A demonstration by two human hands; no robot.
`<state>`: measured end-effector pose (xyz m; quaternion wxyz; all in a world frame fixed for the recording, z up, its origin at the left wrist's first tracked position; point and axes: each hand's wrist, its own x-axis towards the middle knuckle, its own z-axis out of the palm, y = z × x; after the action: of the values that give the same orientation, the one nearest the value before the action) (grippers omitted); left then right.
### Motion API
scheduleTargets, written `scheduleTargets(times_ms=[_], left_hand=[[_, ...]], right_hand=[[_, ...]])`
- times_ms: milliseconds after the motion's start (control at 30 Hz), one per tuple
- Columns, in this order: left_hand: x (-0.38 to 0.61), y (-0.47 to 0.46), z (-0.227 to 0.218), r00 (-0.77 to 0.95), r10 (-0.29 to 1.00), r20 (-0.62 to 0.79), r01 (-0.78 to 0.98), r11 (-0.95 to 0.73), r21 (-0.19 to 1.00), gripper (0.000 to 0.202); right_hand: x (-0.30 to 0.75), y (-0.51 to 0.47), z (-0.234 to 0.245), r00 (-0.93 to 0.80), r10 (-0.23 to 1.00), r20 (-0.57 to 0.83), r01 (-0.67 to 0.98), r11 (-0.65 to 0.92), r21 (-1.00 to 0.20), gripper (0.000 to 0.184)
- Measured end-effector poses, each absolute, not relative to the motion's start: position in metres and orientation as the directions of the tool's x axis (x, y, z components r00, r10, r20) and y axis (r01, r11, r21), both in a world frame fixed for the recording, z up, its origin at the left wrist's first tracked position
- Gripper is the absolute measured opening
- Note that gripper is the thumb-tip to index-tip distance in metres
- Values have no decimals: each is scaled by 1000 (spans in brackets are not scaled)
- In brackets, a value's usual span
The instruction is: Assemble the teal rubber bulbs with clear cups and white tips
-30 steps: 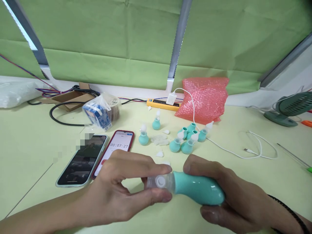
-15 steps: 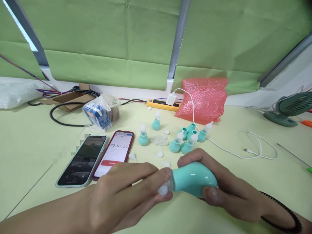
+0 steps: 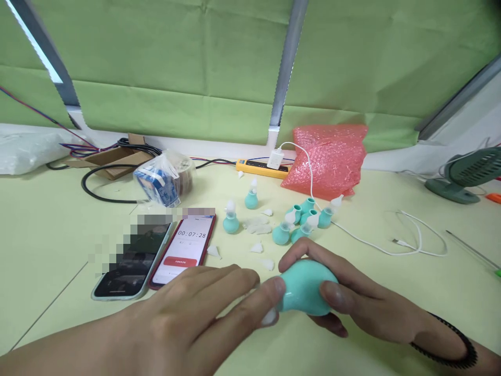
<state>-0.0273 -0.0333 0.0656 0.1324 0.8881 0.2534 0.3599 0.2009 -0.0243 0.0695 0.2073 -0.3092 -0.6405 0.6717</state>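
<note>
A teal squeeze bulb [image 3: 307, 287], like that of a nasal aspirator, lies on its side in the air above the table. My right hand [image 3: 348, 292] is closed around its rounded end, thumb on the near side. Against the bulb's neck, my left hand [image 3: 230, 308] pinches a translucent white plastic nozzle [image 3: 270, 316]. Most of that nozzle is hidden by the fingers. Beyond my hands stand several bulbs with clear nozzles, among them one bulb [image 3: 230, 223] and another bulb [image 3: 281, 233]. Some open-necked bulbs [image 3: 308, 204] carry no nozzle.
White plastic scraps [image 3: 256, 224] are scattered mid-table. Two phones lie at left, a dark-screened phone [image 3: 133, 266] and a red-cased phone [image 3: 183, 245] running a timer. Farther back are bagged tape rolls [image 3: 164, 180], a yellow power strip [image 3: 254, 168], a pink bubble-wrap bag [image 3: 329, 162] and a white cable [image 3: 364, 245].
My left fingers have slid right onto the bulb's neck, covering more of the nozzle. The bulb has shifted slightly left and turned in my right hand. The phone timer advanced one second.
</note>
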Motion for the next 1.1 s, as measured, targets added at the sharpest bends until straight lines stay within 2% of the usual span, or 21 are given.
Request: scheduleTargets(times_ms=[67,100,167,233,333,467,633,700,733,833,867,900,1000,1100], left_hand=[[-31,-26,75,699,484,527,332,-872,360,38],[-31,-23,79,688,482,543,334,-874,352,38],[-30,-15,84,669,490,559,289,-864,413,36],[-27,-9,84,610,551,570,243,-814,527,32],[-23,-5,80,550,657,516,227,-712,664,27],[-21,-4,76,564,692,451,233,-657,717,28],[-26,7,77,612,695,377,255,-625,737,40],[-30,17,75,676,660,329,345,-677,650,30],[-31,22,72,720,632,286,416,-723,551,22],[-33,34,56,799,594,94,590,-804,72,11],[-32,37,49,812,582,48,583,-809,-73,14],[-32,38,41,822,569,7,562,-810,-166,17],[-32,42,21,819,567,-85,529,-805,-269,18],[-32,43,13,802,584,-126,530,-793,-301,18]], right_hand=[[199,-25,70,-714,687,-133,103,-84,-991,33],[198,-25,70,-708,694,-128,109,-72,-991,33],[196,-25,70,-693,709,-132,142,-45,-989,33],[195,-24,69,-686,715,-134,175,-16,-984,32],[192,-22,68,-677,729,-104,218,63,-974,28],[187,-18,65,-659,747,-88,301,154,-941,26],[185,-14,58,-620,779,-93,282,110,-953,26],[186,-13,57,-598,798,-80,230,75,-970,25],[186,-12,57,-593,802,-72,203,62,-977,24],[187,-10,58,-591,805,-45,153,58,-987,22],[187,-10,58,-590,806,-41,154,62,-986,22],[187,-10,58,-590,806,-42,163,68,-984,22],[187,-11,58,-586,809,-51,215,94,-972,24],[187,-13,58,-592,804,-59,251,115,-961,26]])
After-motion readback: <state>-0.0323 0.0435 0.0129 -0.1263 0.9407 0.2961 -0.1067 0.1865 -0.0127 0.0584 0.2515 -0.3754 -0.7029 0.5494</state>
